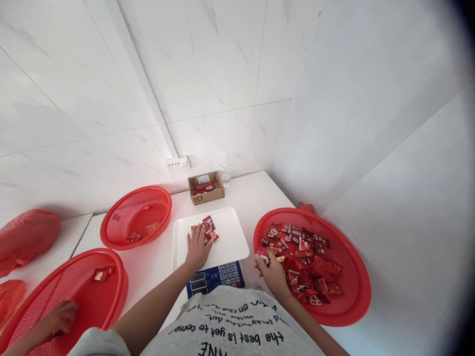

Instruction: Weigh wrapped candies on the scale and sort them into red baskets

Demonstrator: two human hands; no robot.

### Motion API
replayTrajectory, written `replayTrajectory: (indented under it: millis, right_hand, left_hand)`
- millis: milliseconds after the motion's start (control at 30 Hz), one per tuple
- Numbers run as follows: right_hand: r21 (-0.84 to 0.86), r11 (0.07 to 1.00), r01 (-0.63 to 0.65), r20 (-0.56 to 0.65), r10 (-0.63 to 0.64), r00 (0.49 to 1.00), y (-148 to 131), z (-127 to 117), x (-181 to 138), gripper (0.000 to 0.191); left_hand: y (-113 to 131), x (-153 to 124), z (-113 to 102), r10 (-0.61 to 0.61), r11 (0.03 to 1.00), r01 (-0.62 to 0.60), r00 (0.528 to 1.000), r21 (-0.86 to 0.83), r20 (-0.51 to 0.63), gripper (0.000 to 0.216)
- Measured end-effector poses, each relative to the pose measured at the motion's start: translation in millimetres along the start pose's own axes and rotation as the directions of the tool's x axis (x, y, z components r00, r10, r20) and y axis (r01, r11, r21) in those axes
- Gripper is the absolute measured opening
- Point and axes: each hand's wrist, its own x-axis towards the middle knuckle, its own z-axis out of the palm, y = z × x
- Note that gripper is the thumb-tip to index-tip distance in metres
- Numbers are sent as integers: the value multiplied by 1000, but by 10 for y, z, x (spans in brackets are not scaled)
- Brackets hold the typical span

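Note:
My left hand (198,248) lies over the white tray (230,247), fingers stretched out, touching a few small red packets (208,223) there. Part of that pile is hidden beneath the palm. At the left rim of the right-hand red basket (361,296), my right hand (272,273) grips a small red packet (262,253) between thumb and fingers. Many more red packets (304,254) fill this basket. Below the tray, the blue keypad of a scale (217,276) shows in front of my shirt.
Behind the tray stands a cardboard box (208,197) with red packets inside. Two red baskets (168,207) on the left hold a few packets. Another person's hand (61,316) reaches into the nearer one. Red plastic bags (29,232) lie far left; walls bound the table behind and right.

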Motion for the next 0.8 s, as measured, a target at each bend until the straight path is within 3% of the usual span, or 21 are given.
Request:
replayTrajectory:
  millis: [200, 300, 400, 500, 600, 667, 800]
  right_hand:
    - [-88, 995, 38, 32, -35, 999, 24, -37, -12, 33]
    - [-170, 976, 134, 145, -110, 983, -19, -58, -13, 36]
    - [-186, 953, 241, 367, -160, 916, -144, -9, -72, 40]
    - [-192, 948, 255, 593, -95, 800, -269, 118, -204, 58]
    - [-175, 950, 260, 730, -52, 681, -328, 256, -340, 70]
    - [-155, 957, 246, 757, -45, 651, -336, 324, -398, 69]
    - [-159, 946, 281, 756, -67, 651, -319, 412, -444, 48]
  left_hand:
    - [141, -521, -210, 69, 982, -73, 997, -173, -28, 47]
    - [272, -685, -347, 82, 949, -62, 995, -308, 52, 40]
    - [449, -775, -500, 75, 895, 20, 978, -446, 195, 40]
    - [599, -812, -625, 146, 846, 49, 936, -531, 320, 38]
    - [645, -819, -684, 225, 841, 36, 884, -540, 411, 31]
    - [615, -821, -685, 223, 854, 44, 869, -519, 441, 31]
    - [487, -812, -643, 190, 851, 83, 872, -518, 452, 28]
